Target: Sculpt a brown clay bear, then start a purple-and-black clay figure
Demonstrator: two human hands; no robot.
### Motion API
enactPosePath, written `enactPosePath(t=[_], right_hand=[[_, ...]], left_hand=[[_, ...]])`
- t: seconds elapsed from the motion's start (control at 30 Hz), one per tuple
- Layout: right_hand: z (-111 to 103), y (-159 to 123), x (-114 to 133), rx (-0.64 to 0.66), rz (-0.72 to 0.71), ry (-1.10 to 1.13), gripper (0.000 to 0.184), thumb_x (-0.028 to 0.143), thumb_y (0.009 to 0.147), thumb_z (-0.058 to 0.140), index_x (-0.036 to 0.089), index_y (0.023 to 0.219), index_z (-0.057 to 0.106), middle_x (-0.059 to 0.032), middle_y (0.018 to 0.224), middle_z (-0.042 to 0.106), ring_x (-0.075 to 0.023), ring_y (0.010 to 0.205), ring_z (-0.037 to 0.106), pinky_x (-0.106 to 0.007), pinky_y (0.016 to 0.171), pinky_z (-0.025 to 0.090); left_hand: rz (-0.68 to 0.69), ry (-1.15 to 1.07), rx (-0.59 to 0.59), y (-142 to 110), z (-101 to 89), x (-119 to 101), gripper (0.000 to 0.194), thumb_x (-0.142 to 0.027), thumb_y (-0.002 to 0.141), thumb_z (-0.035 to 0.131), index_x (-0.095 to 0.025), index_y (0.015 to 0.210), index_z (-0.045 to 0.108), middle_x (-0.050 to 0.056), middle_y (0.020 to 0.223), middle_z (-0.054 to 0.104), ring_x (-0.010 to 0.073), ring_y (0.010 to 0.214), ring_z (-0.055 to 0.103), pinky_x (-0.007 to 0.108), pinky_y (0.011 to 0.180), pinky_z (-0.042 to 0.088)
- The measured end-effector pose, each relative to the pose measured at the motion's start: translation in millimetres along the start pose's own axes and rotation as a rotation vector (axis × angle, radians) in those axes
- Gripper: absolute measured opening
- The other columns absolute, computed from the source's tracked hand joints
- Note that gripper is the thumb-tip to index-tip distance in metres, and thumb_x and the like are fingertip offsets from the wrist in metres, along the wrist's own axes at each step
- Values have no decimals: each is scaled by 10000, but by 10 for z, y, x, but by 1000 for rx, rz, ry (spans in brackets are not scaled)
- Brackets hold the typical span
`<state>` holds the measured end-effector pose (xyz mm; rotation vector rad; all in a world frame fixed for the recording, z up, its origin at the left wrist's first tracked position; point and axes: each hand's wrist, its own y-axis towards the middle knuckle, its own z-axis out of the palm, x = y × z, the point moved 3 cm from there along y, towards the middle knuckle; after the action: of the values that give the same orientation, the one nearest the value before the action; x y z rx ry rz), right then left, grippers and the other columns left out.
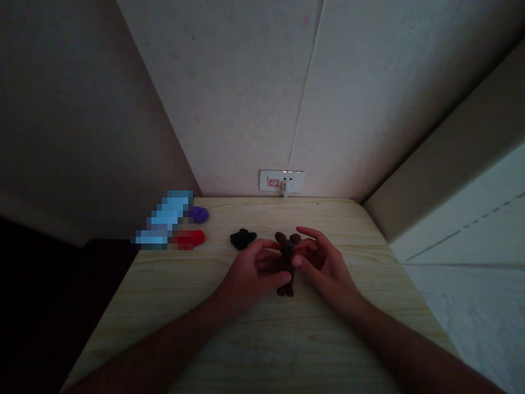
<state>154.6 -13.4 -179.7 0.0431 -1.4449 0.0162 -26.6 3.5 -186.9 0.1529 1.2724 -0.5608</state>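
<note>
1. The figure [287, 249] is in both hands, over the table [254, 350], head toward 12 o'clock.
2. Left hand [254, 273]: clamped on the figure, thumb across its body.
3. Right hand [331, 271]: thumb at the figure's upper body; whether it grips, I cannot tell.
4. From the figure, the black lump [243, 238] lies at 10 o'clock, the purple lump [200, 214] farther that way.
5. Socket [264, 180]: 12 o'clock, on the wall [246, 120].

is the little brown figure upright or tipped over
Upright in the picture: its round ears point toward the wall, feet nearest the camera.
</note>
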Motion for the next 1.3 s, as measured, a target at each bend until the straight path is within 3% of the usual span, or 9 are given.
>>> enactPosePath(t=[0.07,0.17,0.33,0.43,0.57,0.8,0.9,1.07,1.3], right_hand=[[-68,35,15,-3,-54,-12,523,476,909,773,289,1365,600,-38,1130,721,-189,995,685,-340,897,545],[-135,97,-2,65,-73,53,506,561,957,644,315,1399,636,-53,1260,699,-229,1046,648,-371,902,513],[-137,129,-56,167,-46,66,438,572,970,591,280,1243,771,-72,1175,741,-286,1067,645,-447,999,457],[-132,121,-57,173,-58,43,427,564,976,581,261,1190,793,-79,1139,728,-287,1047,642,-446,971,464],[-135,119,-48,181,-64,46,410,557,972,593,268,1177,798,-74,1147,716,-278,1054,637,-431,967,468],[-161,137,-85,125,-38,151,519,516,914,725,342,1397,653,-43,1248,710,-232,1025,665,-382,911,510],[-147,132,-85,146,-45,121,507,444,876,816,342,1349,665,-31,1204,713,-198,1010,680,-350,922,535],[-79,123,-100,224,-26,81,491,320,790,921,315,1230,704,-2,958,752,-160,903,717,-299,846,578],[-17,138,-138,268,5,115,430,293,738,951,296,1113,740,-3,954,803,-167,898,766,-314,867,606]], left_hand=[[-21,6,29,-4,13,-3,588,-199,696,941,-163,1176,603,91,1018,799,226,930,772,372,825,614],[-53,14,71,-20,34,-3,616,-218,697,940,-161,1193,579,105,994,815,245,891,785,379,777,622],[-52,26,98,-42,40,-8,616,-210,698,938,-168,1187,566,91,967,819,233,873,787,361,763,627],[-52,35,96,-40,32,2,627,-208,690,943,-169,1192,568,70,935,812,210,843,780,335,743,622],[-44,35,96,-29,27,27,623,-209,697,938,-174,1200,573,52,913,796,213,844,775,341,740,624],[27,-7,50,-3,11,20,560,-208,708,927,-161,1177,624,102,1030,809,242,941,777,363,802,619],[101,-79,-30,27,-4,3,507,-195,685,929,-165,1107,649,88,1013,810,241,938,777,359,804,617],[176,-130,-120,60,-20,0,538,-152,609,952,-172,1063,664,79,1000,809,244,944,779,369,835,616],[213,-70,-183,54,-38,3,564,-115,566,970,-166,1040,669,57,960,777,202,930,758,344,856,604]])
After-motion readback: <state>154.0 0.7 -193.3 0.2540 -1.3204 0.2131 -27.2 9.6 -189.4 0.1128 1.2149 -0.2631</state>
